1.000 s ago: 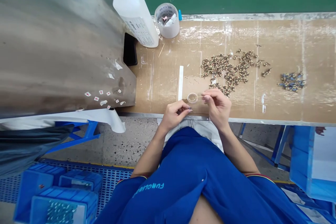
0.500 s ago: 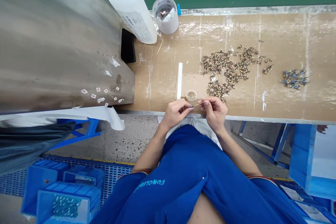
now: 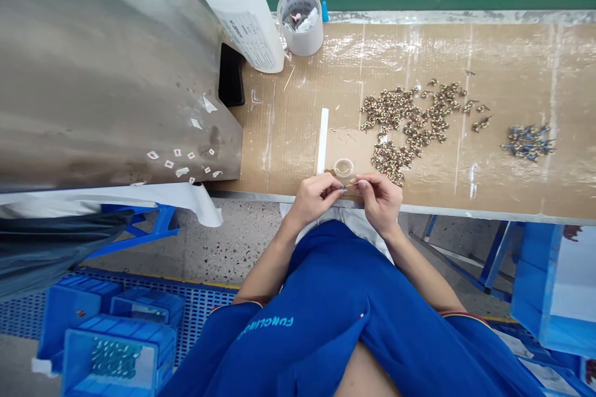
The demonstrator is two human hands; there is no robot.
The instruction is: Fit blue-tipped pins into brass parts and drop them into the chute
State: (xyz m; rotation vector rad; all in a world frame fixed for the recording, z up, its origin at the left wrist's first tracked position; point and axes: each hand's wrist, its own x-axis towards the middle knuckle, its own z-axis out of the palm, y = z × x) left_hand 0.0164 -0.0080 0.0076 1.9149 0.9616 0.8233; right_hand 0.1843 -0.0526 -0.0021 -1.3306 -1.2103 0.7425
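Observation:
My left hand (image 3: 315,200) is closed at the table's front edge, pinching a small metal part (image 3: 343,187) that shows a bit of blue; the fingers hide most of it. Between the thumb and fingers of my right hand (image 3: 380,200) is a thin wooden toothpick (image 3: 352,184), its tip at the small part. Just beyond my hands sits a little clear round cup (image 3: 336,168). A loose heap of small brass-and-dark metal parts (image 3: 391,108) lies past my right hand. Farther right is a smaller group of similar parts with blue on them (image 3: 528,141).
A white strip (image 3: 323,139) lies left of the cup. At the back left stand a white bottle (image 3: 246,18) with a blue cap and a tape-roll tub (image 3: 305,43) holding scraps. Another toothpick (image 3: 289,78) lies near them. A metal surface (image 3: 116,74) borders the left side.
The whole view has shifted slightly. My hands keep their hold on the part and the toothpick, and the toothpick's tip now sits closer in at my left fingertips.

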